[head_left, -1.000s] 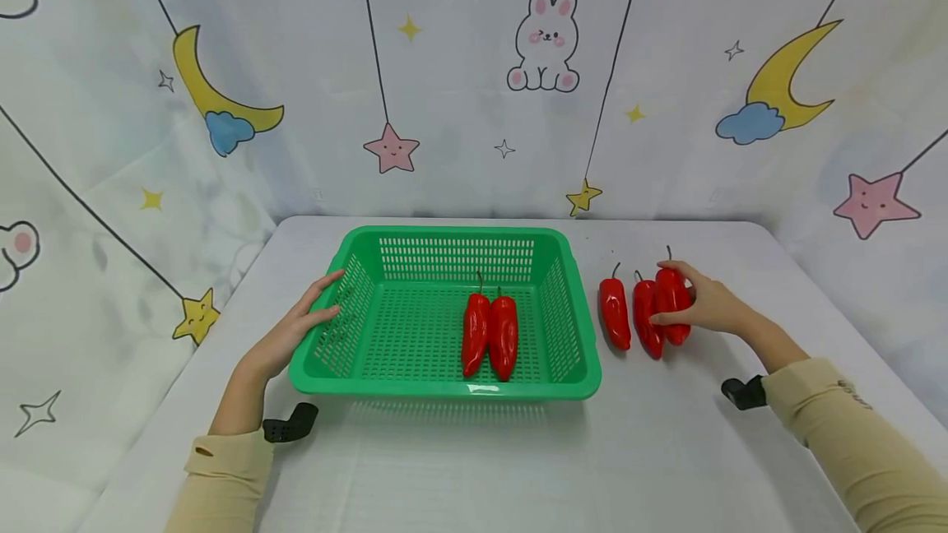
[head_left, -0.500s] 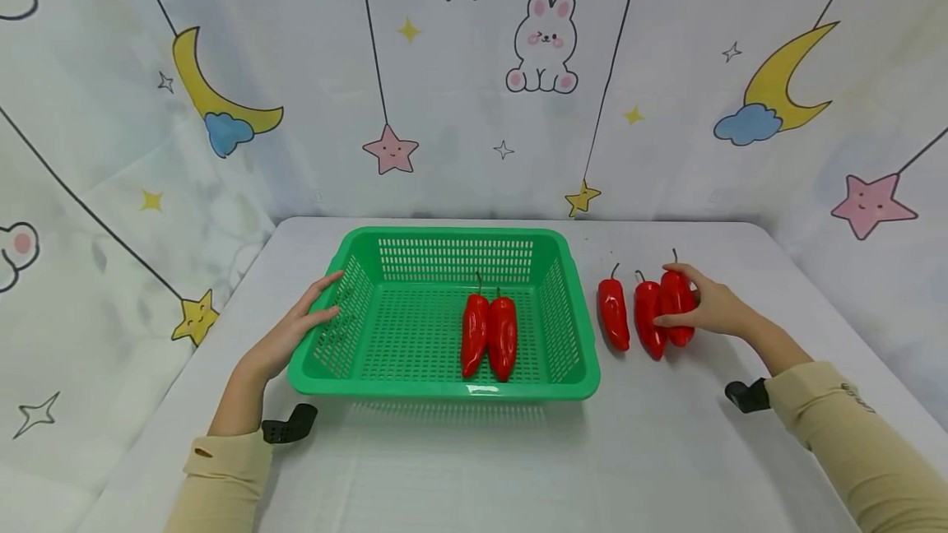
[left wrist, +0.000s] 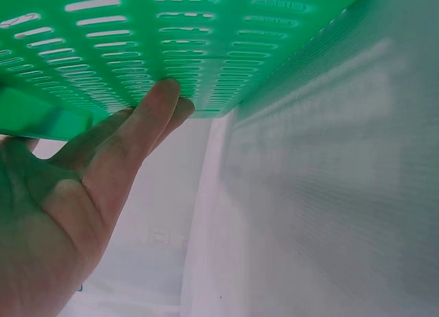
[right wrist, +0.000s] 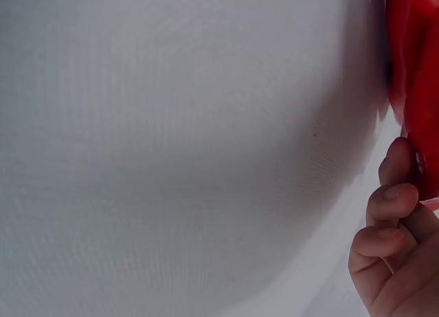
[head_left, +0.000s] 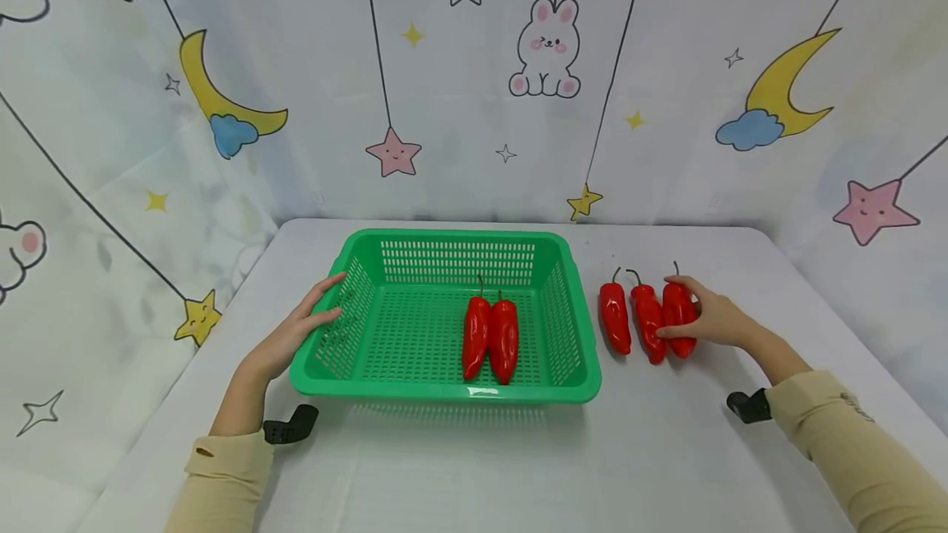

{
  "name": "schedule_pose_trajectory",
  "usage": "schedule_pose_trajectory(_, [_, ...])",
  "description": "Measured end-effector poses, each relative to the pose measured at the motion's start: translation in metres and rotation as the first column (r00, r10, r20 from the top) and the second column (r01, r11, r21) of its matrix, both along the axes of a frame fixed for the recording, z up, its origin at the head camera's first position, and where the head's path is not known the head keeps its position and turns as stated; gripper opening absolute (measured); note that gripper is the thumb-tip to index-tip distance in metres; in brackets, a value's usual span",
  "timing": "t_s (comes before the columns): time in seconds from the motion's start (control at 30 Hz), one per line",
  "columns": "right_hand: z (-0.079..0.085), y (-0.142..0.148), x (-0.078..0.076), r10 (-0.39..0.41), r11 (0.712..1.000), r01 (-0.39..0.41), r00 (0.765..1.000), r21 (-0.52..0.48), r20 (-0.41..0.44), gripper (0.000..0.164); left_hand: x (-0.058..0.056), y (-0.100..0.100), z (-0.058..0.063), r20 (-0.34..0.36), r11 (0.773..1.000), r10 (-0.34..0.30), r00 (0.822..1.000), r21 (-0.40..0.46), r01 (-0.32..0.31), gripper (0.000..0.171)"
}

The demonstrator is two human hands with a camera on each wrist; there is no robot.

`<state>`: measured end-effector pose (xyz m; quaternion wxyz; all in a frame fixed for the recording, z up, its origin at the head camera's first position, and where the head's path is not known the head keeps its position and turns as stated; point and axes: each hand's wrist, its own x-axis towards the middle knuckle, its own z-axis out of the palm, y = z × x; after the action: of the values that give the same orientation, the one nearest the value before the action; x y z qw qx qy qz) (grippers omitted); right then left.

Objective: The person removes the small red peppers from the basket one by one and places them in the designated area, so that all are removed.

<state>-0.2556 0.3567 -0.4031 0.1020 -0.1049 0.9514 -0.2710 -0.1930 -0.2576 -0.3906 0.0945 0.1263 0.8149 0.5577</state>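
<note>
My left hand (head_left: 285, 334) holds the left rim of a green plastic basket (head_left: 444, 391), thumb and a finger over the edge. In the left wrist view, other fingers lie against the slotted outer wall (left wrist: 199, 29). Two red chili peppers (head_left: 476, 337) lie side by side inside the basket, right of its middle. To the right of the basket, my right hand (head_left: 714, 315) pinches the rightmost red chili pepper (head_left: 677, 303) between thumb and fingers. Just left of it lie a middle chili pepper (head_left: 646, 315), close to my thumb, and another chili pepper (head_left: 614, 317) nearer the basket.
Everything stands on a white-covered table (head_left: 459, 475). A patterned curtain (head_left: 474, 81) hangs behind and to the sides. Dark wrist devices (head_left: 291, 424) sit below both hands.
My right hand and the pinched pepper have shifted slightly right and nearer. A small gap now shows between that pepper and the middle one, whose stem leans left. The left hand has stayed put.
</note>
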Motion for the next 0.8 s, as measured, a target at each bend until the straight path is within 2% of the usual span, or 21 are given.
schedule_pose_trajectory(0.53, [-0.011, -0.007, -0.001, 0.018, 1.0, -0.018, 0.998, -0.007, 0.052, 0.096, -0.002, -0.001, -0.004, 0.005, 1.0, 0.002, 1.0, 0.0, -0.002, 0.059])
schedule_pose_trajectory(0.8, [-0.011, -0.008, -0.002, 0.046, 0.998, -0.047, 0.998, 0.037, 0.034, 0.103, -0.002, -0.001, -0.004, 0.006, 1.0, 0.005, 1.0, -0.002, -0.005, 0.059])
